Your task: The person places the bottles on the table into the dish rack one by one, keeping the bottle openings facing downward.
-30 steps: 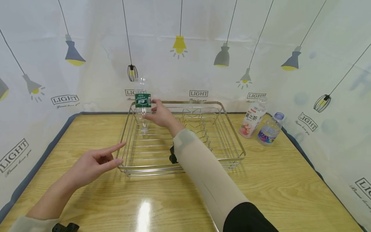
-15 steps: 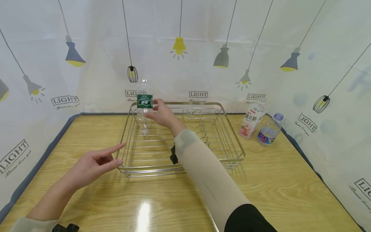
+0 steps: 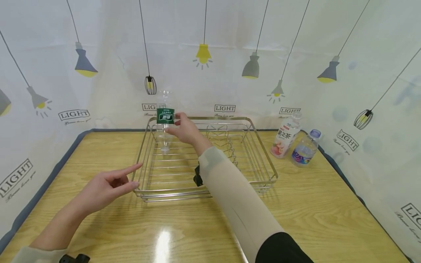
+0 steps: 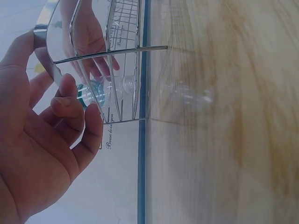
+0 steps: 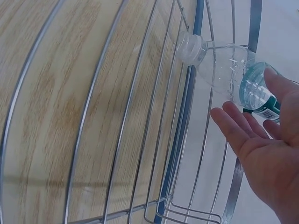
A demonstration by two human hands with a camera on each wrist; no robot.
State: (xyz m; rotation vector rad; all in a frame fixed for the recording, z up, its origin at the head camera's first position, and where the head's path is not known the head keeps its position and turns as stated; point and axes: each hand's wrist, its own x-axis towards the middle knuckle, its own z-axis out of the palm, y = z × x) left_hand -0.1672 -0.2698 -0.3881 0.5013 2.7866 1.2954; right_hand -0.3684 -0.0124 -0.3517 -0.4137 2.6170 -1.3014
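Nearest, the table (image 3: 115,233), wood-look. Left hand (image 3: 102,190) at near-left of the wire rack (image 3: 223,118): head view has forefinger and thumb touching the rack's left side, that grip spread apart; left wrist view adds the rest of the fingers, loosely bent by the bars, which the head view mostly hides.

Right arm, pale cover (image 3: 236,197) over the forearm, black sleeve (image 3: 283,248) above it, reaches across the rack. Small black device (image 3: 198,176) under the wrist, head view only.

Right hand (image 3: 187,130) over rack's far-left part, grip clamped on the clear bottle (image 3: 165,116), thumb one side, fingers the other. Right wrist view: the other fingers stretched out below the bottle, not round it.

Bottle is upside down, roughly upright, inside rack, far-left. Green label best read in head view, lettering inverted; right wrist view shows a barcode on it and the neck clearly, faint from the head. Left wrist view catches the neck through the side bars. Neck touching the bars? Can't tell.

Right of rack, head view only: purple-capped bottle (image 3: 305,149), with pink bottle (image 3: 285,135) just beside and slightly farther.

Behind: pale backdrop (image 3: 115,29), printed lamps, "LIGHT" lettering.
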